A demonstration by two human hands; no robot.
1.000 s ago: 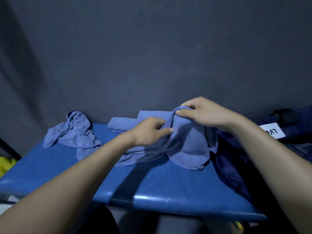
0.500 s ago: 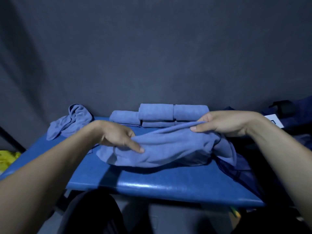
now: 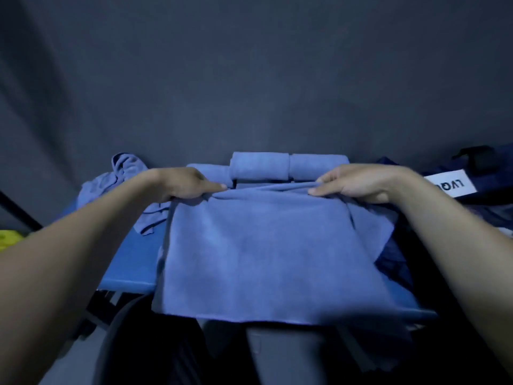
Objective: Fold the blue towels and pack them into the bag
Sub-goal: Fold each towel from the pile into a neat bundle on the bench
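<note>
Towel (image 3: 266,254) was spread flat over the blue table (image 3: 130,262), its near edge hanging off the front and its far edge held up by both hands. Left hand (image 3: 183,183) had its fingers curled down on the far-left corner and the right hand (image 3: 358,183) pinched the far-right corner, thumb under and fingers together on top. Looked like soft, light terry cloth to me, totally floppy, not slippery, nothing to break, so the corners seemed the only sensible place to grab; take it mid-edge and it'd probably sag and bunch. Just behind the towel, against the dark wall, sat folded towels (image 3: 286,166) in a neat row, close enough that I'd guess a sloppy fold forward could knock them. Off the towel's far-left corner a crumpled towel (image 3: 122,176) lay in a heap, not folded yet. To the towel's right was the dark bag (image 3: 394,262), touching or maybe tucked under that side, couldn't tell which, with a white label (image 3: 449,186) further right of it. Something yellow (image 3: 8,238) poked in well left of the towel, too blurry to name.
</note>
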